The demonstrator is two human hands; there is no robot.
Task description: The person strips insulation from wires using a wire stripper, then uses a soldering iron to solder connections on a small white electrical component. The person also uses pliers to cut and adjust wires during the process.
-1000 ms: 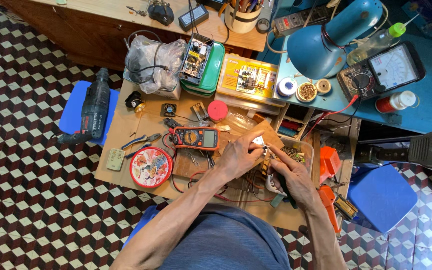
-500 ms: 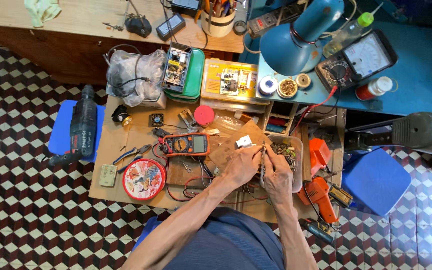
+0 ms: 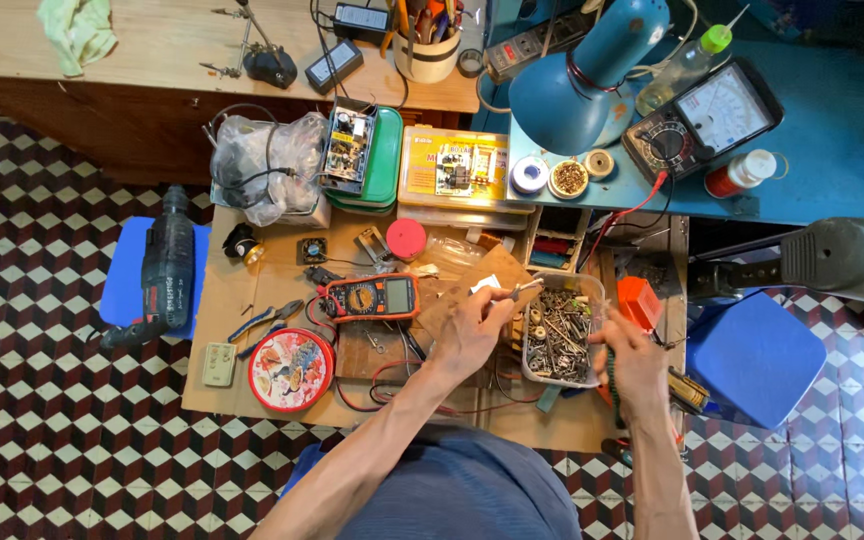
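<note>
floor (image 3: 42, 440) is a red, white and black cube-pattern tile, big blue lamp (image 3: 582, 85), orange clamp meter (image 3: 372, 297), green tray (image 3: 384, 160), red round tin (image 3: 291, 369) with a painted lid, blue stool (image 3: 757, 357)

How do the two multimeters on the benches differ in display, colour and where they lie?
The orange clamp-style multimeter is small, has a round dial and lies on the low brown bench beside the left hand. The black analogue multimeter is larger, has a wide white needle scale and lies on the blue table. Both lie face up.
</note>
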